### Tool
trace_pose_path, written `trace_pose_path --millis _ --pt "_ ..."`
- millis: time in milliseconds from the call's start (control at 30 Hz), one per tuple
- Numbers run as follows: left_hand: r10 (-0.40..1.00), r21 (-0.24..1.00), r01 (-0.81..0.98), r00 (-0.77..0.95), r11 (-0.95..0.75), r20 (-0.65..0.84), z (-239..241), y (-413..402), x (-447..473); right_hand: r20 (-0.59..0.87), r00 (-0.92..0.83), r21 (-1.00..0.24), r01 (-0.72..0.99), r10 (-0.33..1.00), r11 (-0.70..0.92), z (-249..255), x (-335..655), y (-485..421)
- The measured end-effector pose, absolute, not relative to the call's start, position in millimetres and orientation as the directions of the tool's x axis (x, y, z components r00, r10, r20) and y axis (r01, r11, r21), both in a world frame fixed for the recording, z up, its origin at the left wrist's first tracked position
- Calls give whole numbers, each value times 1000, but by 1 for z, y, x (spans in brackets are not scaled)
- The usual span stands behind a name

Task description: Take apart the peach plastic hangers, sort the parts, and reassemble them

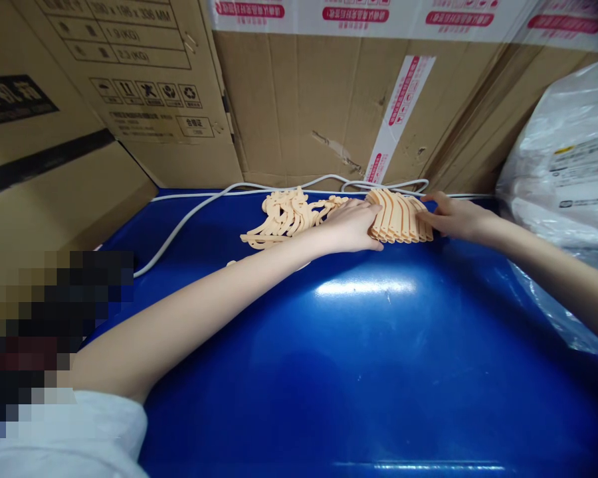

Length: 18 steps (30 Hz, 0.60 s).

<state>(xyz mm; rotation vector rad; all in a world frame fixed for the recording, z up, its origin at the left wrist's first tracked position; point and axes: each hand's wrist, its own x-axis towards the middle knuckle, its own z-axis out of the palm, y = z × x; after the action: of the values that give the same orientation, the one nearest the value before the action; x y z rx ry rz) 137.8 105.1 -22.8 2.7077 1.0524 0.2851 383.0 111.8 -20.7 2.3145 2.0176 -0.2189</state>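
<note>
A tight row of peach-coloured plastic pieces [401,216] stands on edge at the far side of the blue table [359,358]. My left hand [351,227] presses against the row's left end, fingers closed against it. My right hand [451,216] presses the right end, fingers together. A loose heap of the same peach pieces [284,216] lies just left of my left hand.
A white cable [199,209] runs along the table's back edge. Cardboard boxes [329,99] wall the back and the left side [44,166]. A clear plastic bag [568,186] bulges in at the right. A pixelated patch covers the lower left.
</note>
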Motion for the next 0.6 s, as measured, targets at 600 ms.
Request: trace_pose_path --millis 600 --pt "659 323 591 734 -739 165 -30 112 139 -122 211 142 971 970 -193 -12 352 91"
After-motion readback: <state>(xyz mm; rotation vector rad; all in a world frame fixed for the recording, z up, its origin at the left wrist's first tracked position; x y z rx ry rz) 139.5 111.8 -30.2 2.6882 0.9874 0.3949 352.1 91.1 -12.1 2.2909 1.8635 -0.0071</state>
